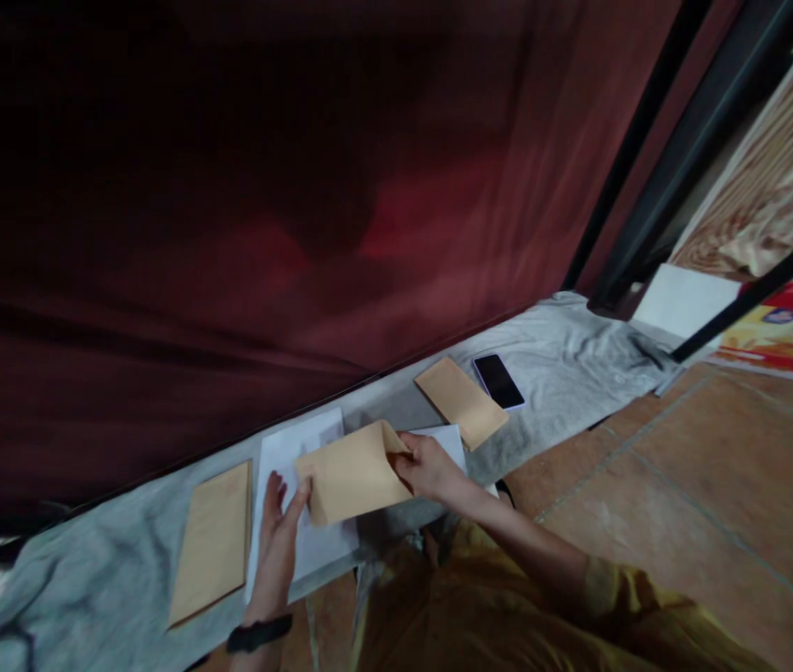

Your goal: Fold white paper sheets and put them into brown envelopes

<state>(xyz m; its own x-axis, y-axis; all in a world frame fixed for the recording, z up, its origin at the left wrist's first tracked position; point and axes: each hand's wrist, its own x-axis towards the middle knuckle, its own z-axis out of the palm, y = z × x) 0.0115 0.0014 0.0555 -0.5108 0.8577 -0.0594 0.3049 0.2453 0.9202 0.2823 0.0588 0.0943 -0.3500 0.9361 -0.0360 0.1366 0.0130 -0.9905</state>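
A brown envelope (354,476) is held toward six o'clock, apparently being opened: its gaping three-o'clock end is gripped by the right hand (431,469), its nine-o'clock end touched by the left hand (282,530), fingers spread. Steadying seems called for next.

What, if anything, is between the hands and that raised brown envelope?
Nothing visible. The right hand holds the envelope at its open end, and the left hand is right by the opposite end. The white paper lies below, not between.
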